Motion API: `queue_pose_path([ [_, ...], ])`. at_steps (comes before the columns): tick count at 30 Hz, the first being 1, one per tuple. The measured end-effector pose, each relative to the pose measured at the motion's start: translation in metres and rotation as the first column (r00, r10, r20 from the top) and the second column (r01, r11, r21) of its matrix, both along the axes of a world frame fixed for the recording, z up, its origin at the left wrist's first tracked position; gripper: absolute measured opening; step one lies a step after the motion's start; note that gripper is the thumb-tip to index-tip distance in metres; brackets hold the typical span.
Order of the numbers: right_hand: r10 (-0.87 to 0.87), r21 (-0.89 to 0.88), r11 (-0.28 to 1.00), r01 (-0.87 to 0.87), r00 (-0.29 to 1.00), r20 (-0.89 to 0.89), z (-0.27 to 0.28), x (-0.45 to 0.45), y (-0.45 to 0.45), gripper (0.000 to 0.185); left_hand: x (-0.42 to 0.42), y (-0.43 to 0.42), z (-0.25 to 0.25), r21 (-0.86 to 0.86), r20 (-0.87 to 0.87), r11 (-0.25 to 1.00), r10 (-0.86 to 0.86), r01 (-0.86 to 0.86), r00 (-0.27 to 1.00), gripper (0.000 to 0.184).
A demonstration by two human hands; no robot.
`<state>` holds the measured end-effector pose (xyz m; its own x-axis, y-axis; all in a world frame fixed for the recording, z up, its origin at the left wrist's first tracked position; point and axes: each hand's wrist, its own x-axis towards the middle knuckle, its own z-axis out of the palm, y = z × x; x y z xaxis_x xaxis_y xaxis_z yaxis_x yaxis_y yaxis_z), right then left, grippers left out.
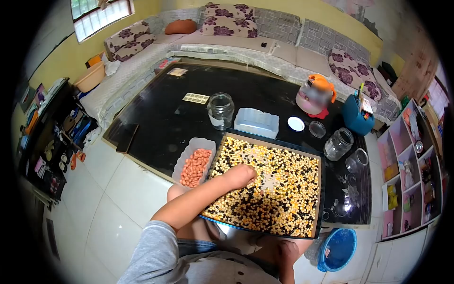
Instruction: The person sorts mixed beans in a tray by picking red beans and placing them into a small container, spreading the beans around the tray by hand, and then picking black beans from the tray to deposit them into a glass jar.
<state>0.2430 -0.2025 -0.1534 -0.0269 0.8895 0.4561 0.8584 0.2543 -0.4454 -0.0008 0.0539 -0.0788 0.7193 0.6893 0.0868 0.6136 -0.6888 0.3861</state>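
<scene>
Work L hand low & light over mixed kernels in tray, w/ fingers curled together; can't tell if pinching. Steady tray w/ R hand, near bottom edge, finger pose unclear.

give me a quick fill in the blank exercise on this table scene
1. The left hand is over the tray, whose darkest grains are ____.
2. The tub of reddish nuts stands to the ____ of the tray, as the wearer sees it.
3. The pitcher has a handle coloured ____.
4. The bucket on the floor is ____.

Missing words: black; left; orange; blue
</scene>
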Motion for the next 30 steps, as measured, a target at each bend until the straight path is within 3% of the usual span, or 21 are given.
queue_pose_path([
  [6, 0.008, 0.043, 0.999, -0.011, 0.998, 0.068, -0.007, 0.002, 0.001, 0.011, -0.023, -0.019, 0.031, -0.072, 0.120, 0.996, 0.055, -0.047, 0.991, 0.014],
  [11, 0.004, 0.047, 0.999, -0.006, 0.999, 0.044, 0.009, -0.007, 0.003, 0.010, -0.086, -0.030, 0.068, 0.038, 0.283, 0.918, 0.369, -0.395, 0.885, 0.016],
  [13, 0.008, 0.061, 0.998, -0.011, 0.999, 0.043, 0.014, -0.011, 0.004, 0.010, -0.113, -0.031, 0.085, 0.133, 0.332, 0.881, 0.392, -0.453, 0.858, 0.015],
  [16, 0.000, 0.048, 0.999, -0.003, 0.998, 0.065, 0.010, -0.008, 0.004, 0.011, -0.134, -0.035, 0.084, 0.095, 0.243, 0.851, 0.483, -0.517, 0.841, 0.017],
  [21, 0.024, 0.024, 0.999, -0.025, 0.999, 0.034, -0.007, 0.003, 0.000, 0.009, -0.110, -0.036, 0.072, -0.010, 0.293, 0.893, 0.432, -0.449, 0.853, 0.019],
  [23, 0.008, -0.005, 1.000, -0.007, 0.998, 0.056, -0.009, 0.007, -0.003, 0.010, -0.092, -0.031, 0.060, 0.124, 0.250, 0.951, 0.247, -0.284, 0.936, 0.021],
  [25, -0.002, -0.005, 1.000, 0.002, 0.999, 0.039, -0.004, 0.002, -0.001, 0.010, -0.058, -0.035, 0.066, -0.049, 0.228, 0.983, 0.183, -0.177, 0.956, 0.022],
  [30, 0.004, 0.000, 1.000, -0.004, 1.000, 0.002, 0.001, 0.002, -0.002, 0.010, 0.004, -0.026, 0.035, -0.091, 0.143, 0.987, -0.117, 0.131, 0.983, 0.025],
])
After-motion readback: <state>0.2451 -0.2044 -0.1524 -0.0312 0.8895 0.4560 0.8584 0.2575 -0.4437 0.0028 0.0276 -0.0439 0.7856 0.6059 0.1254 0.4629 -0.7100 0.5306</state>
